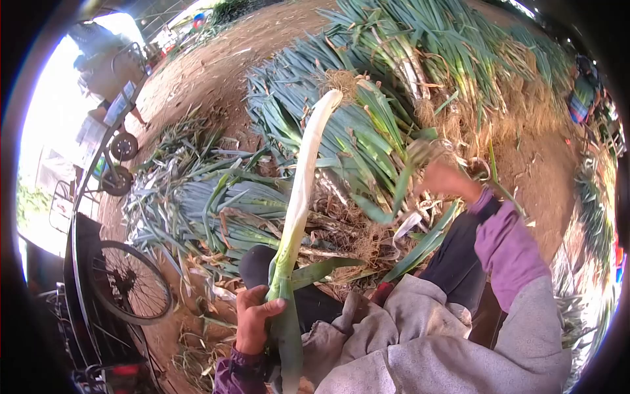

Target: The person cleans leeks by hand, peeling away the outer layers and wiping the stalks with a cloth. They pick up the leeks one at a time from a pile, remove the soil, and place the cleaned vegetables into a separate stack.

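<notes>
My left hand (254,318) is wrapped round the green upper part of a leek (304,174), whose pale, smooth shaft points up and away from me, with the trimmed white end at the top. One green leaf sticks out sideways from it over my lap. My right hand (448,180), smeared by motion, is out to the right over the pile, its fingers closed on a loose leek leaf (401,192) that hangs down toward the left. Beneath both hands lie piled leeks (367,121) with dry roots and blue-green leaves.
Bundled leeks (459,59) with long roots lie at the far right. A heap of leaves (190,148) spreads at left on the bare earth (262,43). A spoked wheel (131,282) stands close on my left; beyond it is a hand cart (118,148) beside a person.
</notes>
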